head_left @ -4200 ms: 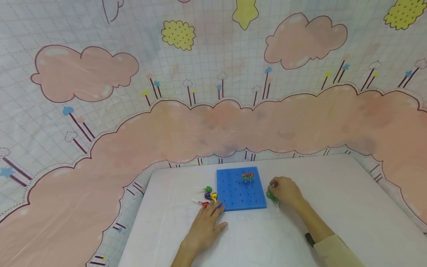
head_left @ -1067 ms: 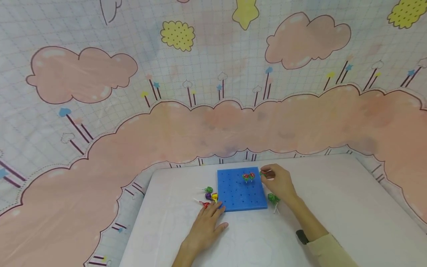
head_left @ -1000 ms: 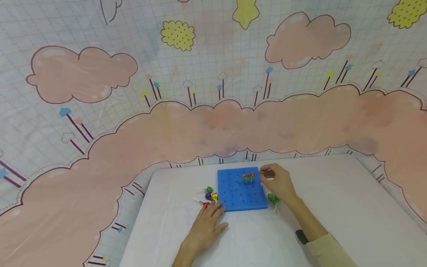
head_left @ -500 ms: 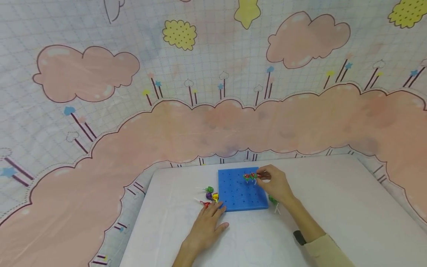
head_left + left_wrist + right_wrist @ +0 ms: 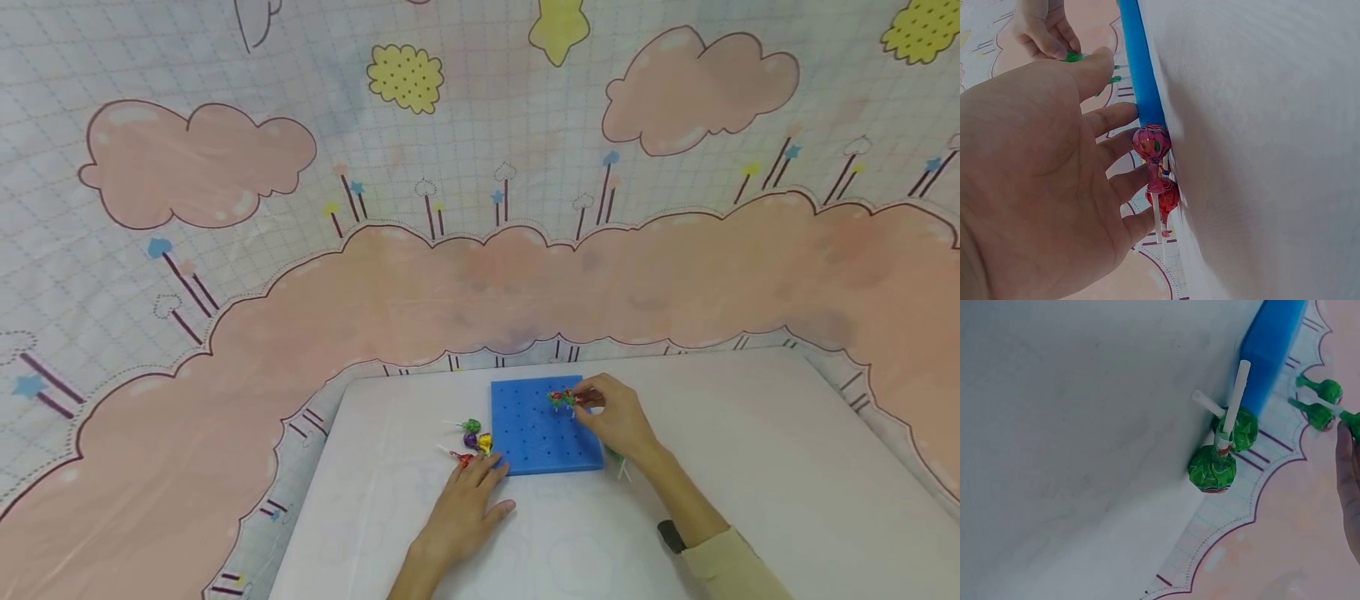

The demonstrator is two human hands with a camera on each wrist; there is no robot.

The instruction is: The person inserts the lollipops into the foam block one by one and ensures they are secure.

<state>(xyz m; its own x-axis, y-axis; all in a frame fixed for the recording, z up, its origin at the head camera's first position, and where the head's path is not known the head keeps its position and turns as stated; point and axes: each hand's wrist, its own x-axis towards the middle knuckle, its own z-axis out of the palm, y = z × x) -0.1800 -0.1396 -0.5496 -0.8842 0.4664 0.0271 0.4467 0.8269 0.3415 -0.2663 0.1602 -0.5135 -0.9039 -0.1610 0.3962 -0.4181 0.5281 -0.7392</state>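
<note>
My right hand (image 5: 618, 421) pinches a green-wrapped lollipop (image 5: 1352, 425) over the far right part of the blue perforated board (image 5: 517, 429). Two similar lollipops (image 5: 556, 398) stand upright in holes just left of it. In the head view my fingers partly hide the held one. My left hand (image 5: 461, 508) lies with fingers extended, its fingertips at the board's near left corner. Close by those fingers is a red lollipop (image 5: 463, 459); the left wrist view shows a pinkish-red lollipop (image 5: 1152, 144) and another red one (image 5: 1169, 197) beside them.
Left of the board lie a green lollipop (image 5: 471, 426), a purple one (image 5: 470, 440) and a yellow one (image 5: 485, 441). Two green lollipops (image 5: 1212, 470) rest right of the board, partly behind my right hand in the head view. A patterned cloth (image 5: 487, 292) hangs behind the white table (image 5: 375, 483).
My right hand has picked a green lollipop from the pile at the right, carried it up and then left over the board, beside the two standing ones. My left hand has stayed in place.
</note>
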